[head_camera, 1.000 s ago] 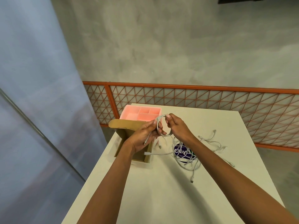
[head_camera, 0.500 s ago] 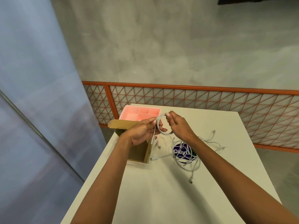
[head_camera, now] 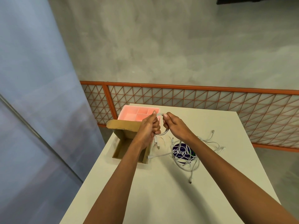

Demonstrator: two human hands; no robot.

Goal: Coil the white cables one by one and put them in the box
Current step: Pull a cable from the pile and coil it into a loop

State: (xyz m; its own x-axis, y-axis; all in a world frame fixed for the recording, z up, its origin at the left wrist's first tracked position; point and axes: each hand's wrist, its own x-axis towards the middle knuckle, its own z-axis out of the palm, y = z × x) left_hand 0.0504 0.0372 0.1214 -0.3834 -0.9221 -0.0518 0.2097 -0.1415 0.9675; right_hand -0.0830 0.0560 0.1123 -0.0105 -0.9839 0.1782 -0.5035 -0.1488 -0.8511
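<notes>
Both hands hold one small white cable coil (head_camera: 163, 133) in the air above the table. My left hand (head_camera: 148, 126) grips its left side, with the plug ends hanging below the fingers. My right hand (head_camera: 174, 125) pinches the top of the loop at the right. Under my left forearm lies an open brown cardboard box (head_camera: 124, 151) with its flap raised. A tangle of loose white cables (head_camera: 192, 155) lies on the table to the right, under my right wrist.
A pink tray with compartments (head_camera: 137, 113) stands behind the box at the table's far left. A round dark purple label (head_camera: 181, 152) lies beneath the cable tangle. The white table (head_camera: 161, 191) ends near an orange lattice railing (head_camera: 194, 101).
Both hands rose slightly and came closer together with the coil. The dangling tail has shortened, and the loop is tighter between the fingers.
</notes>
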